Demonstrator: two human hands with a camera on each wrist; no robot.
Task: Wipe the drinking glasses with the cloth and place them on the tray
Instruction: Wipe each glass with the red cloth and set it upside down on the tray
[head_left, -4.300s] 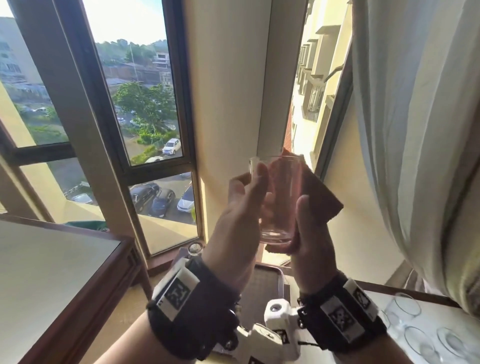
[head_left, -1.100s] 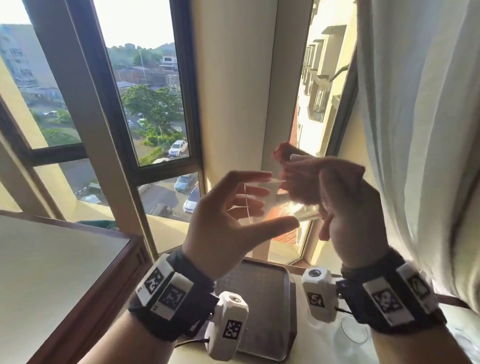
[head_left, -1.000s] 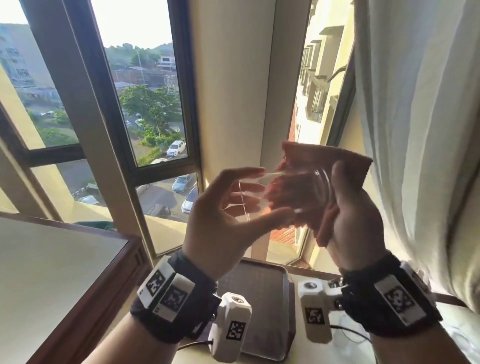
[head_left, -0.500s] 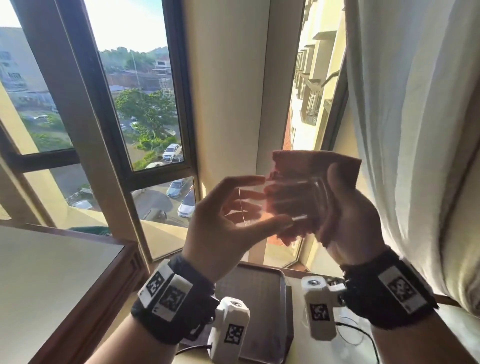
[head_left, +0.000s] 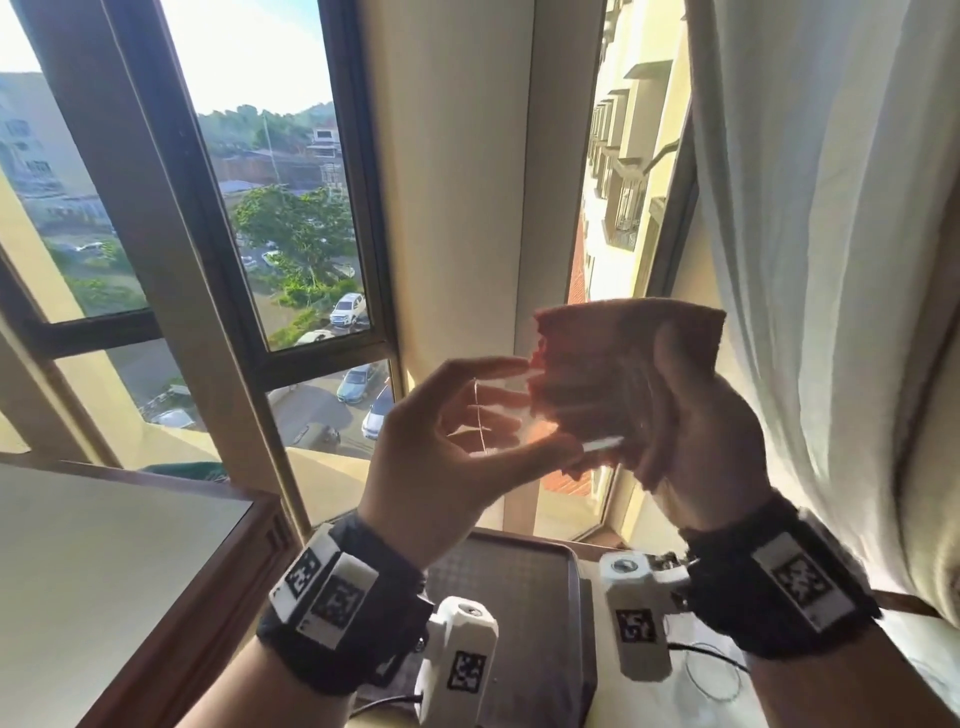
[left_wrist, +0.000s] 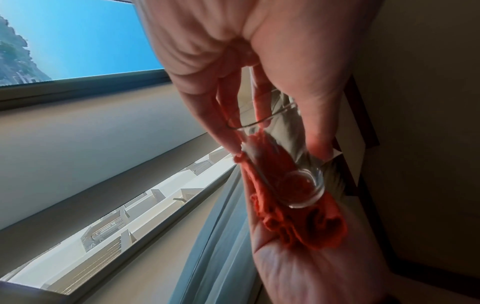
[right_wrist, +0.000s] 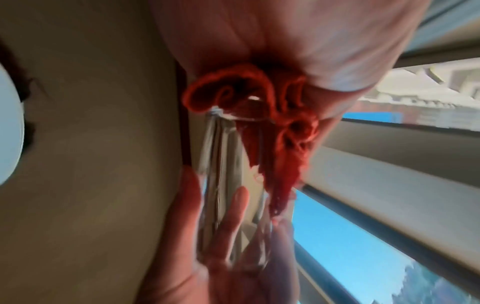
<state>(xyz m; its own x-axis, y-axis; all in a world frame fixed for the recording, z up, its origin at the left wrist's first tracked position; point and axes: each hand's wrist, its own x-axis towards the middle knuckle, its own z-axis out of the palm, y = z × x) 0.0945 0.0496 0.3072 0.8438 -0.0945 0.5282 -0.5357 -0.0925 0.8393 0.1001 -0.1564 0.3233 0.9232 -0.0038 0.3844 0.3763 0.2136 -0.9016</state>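
The glass (head_left: 524, 410) lay on its side in the air, up by the window (head_left: 291, 218). The left hand (head_left: 441, 457) held its open end with curled fingers. The right hand (head_left: 691, 431) gripped the red cloth (head_left: 623, 332) around its bottom end. Below sat the tray (head_left: 519, 582), with another glass (head_left: 714, 675) beside it. A curtain (head_left: 831, 234) hung on the right.

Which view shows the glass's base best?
The left wrist view: the glass shows its thick round base clearly against the red cloth. The head view hides the base behind cloth and right hand; the right wrist view is blurred.
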